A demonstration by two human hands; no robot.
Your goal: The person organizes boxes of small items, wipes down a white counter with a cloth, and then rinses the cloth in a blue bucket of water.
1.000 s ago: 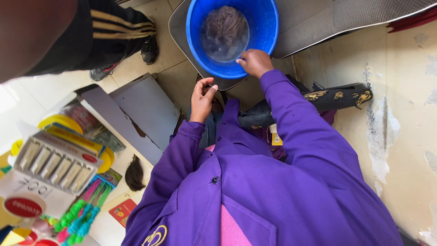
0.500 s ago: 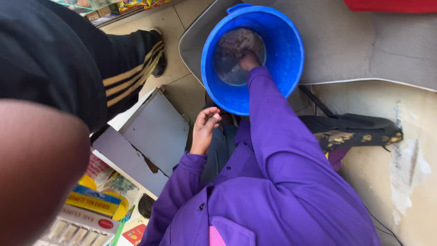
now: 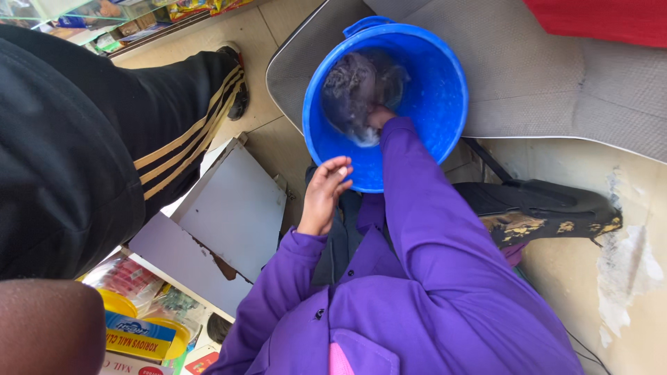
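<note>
Down inside the round blue plastic bucket [image 3: 431, 104], the right hand [image 3: 379, 117] is plunged into cloudy water, pressed against a dark, wet bundle of hair-like fibre [image 3: 354, 87] that lies against the bucket's left inner wall. Only the back of that hand shows above the purple sleeve [image 3: 417, 208]; its fingers are buried in the bundle and the foam, so whether they grip it or merely press on it cannot be told.

The left hand [image 3: 325, 194] hangs just outside the bucket's near rim, close to it — palm turned inward, fingers [image 3: 340, 170] loosely curled and a little apart, holding nothing.

The bucket stands on a grey woven mat [image 3: 556, 90] laid over the tiled floor, with a strip of red cloth [image 3: 604, 21] at the upper right edge. Beside the left hand lies a flat grey board with a broken corner [image 3: 229, 222]. A black shoe with a worn, flaking sole [image 3: 542, 208] sits to the right of the sleeve. Another person's leg in black trousers with gold stripes [image 3: 139, 139] fills the left side — near the board, well apart from the bucket. Yellow packaged goods [image 3: 139, 326] crowd the lower left corner.
</note>
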